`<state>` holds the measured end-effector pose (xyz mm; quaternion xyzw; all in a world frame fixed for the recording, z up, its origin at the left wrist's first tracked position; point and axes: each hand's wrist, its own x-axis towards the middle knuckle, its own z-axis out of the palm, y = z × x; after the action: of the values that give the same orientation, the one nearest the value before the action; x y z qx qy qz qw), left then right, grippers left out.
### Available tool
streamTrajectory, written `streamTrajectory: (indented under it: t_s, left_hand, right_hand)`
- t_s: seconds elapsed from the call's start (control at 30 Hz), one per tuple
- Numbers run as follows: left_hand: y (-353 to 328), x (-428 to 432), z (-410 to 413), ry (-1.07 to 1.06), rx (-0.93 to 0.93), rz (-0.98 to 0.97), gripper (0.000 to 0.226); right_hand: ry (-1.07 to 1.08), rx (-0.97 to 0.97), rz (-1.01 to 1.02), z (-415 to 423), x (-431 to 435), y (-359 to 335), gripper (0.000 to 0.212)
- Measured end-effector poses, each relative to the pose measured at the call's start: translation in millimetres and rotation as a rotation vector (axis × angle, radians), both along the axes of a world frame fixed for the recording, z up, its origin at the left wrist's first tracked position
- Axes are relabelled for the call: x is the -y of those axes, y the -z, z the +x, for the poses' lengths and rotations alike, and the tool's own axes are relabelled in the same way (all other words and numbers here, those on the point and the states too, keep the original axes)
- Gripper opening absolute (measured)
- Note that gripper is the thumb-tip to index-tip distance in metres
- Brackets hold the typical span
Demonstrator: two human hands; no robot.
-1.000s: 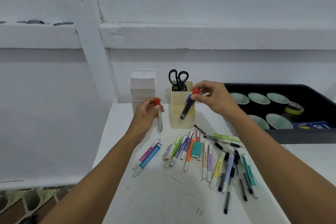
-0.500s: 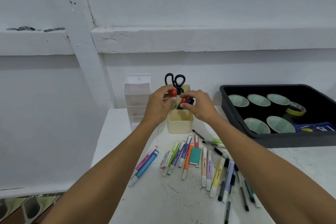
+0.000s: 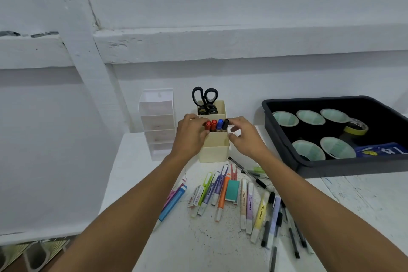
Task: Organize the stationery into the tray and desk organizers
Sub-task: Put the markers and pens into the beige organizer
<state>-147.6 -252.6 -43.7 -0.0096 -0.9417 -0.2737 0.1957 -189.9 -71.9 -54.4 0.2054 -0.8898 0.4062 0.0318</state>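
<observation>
Markers (image 3: 216, 125), four of them (two red, one blue, one black), are standing in the cream organizer (image 3: 213, 147) at frame centre; left hand (image 3: 190, 133) is pinching a red one, right hand (image 3: 245, 137) is touching the black cap, fingers loosely curled.

Your organizer (image 3: 213, 147) hides the marker (image 3: 214, 125) barrels; only caps show. Tray (image 3: 344, 166) cut off at 3 o'clock. Staples box (image 3: 195, 197) print unreadable.

I see two red caps (image 3: 211, 125), one blue (image 3: 220, 123) and one black (image 3: 225, 123) in my cream organizer (image 3: 213, 152); black scissors (image 3: 205, 99); a teal eraser (image 3: 232, 190); a dark grey tray (image 3: 331, 166).
</observation>
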Motion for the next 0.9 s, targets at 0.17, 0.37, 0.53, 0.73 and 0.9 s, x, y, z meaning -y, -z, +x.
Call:
streamTrajectory:
  t_s: [0.17, 0.37, 0.53, 0.73, 0.9]
  left_hand:
    - [4, 4, 8, 0.044, -0.008, 0.065, 0.055]
    - [10, 10, 24, 0.064, 0.032, 0.119, 0.067]
    - [22, 12, 46, 0.050, 0.014, 0.160, 0.069]
    - [43, 12, 71, 0.042, -0.041, 0.117, 0.047]
    - [46, -4, 83, 0.067, 0.034, 0.046, 0.036]
  right_hand:
    - [-0.021, 0.056, 0.026, 1, 2, 2, 0.050]
    - [-0.048, 0.078, 0.037, 15, 2, -2, 0.058]
    - [0.052, 0.038, 0.038, 27, -7, 7, 0.057]
    - [0.071, 0.157, 0.456, 49, -29, 31, 0.019]
    - [0.124, 0.033, 0.435, 65, -36, 31, 0.008]
